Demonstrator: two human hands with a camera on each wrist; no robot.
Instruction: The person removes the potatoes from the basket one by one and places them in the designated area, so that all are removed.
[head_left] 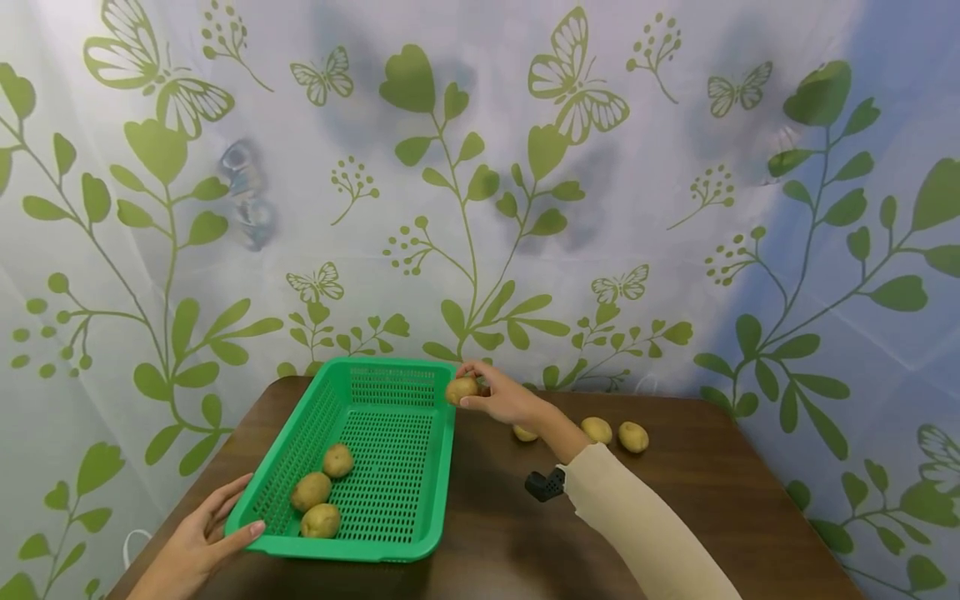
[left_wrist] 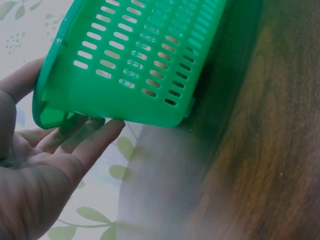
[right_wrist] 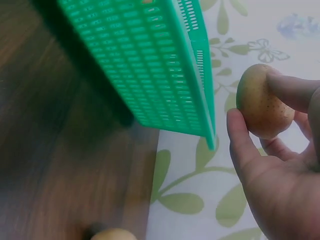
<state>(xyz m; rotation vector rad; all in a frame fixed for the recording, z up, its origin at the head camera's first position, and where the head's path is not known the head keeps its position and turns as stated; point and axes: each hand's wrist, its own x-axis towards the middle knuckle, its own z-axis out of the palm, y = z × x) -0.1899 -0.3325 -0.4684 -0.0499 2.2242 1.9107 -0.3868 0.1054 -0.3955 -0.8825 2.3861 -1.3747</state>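
In the head view, a green plastic basket (head_left: 447,467) with slotted walls holds three potatoes (head_left: 320,521) near its front left corner. My left hand (head_left: 197,537) grips that corner, thumb over the rim and fingers against the outside, as the left wrist view also shows on the basket wall (left_wrist: 115,100). My right hand (head_left: 512,402) pinches another potato (head_left: 461,389) between thumb and fingers, at the far right corner of the basket. In the right wrist view this potato (right_wrist: 262,102) is held up beside the rim.
To the right on the brown wooden table (head_left: 697,500), more potatoes (head_left: 633,437) lie behind and beside my right forearm, some partly hidden. A black device (head_left: 545,484) is at my right wrist. A patterned curtain (head_left: 480,208) hangs behind the table.
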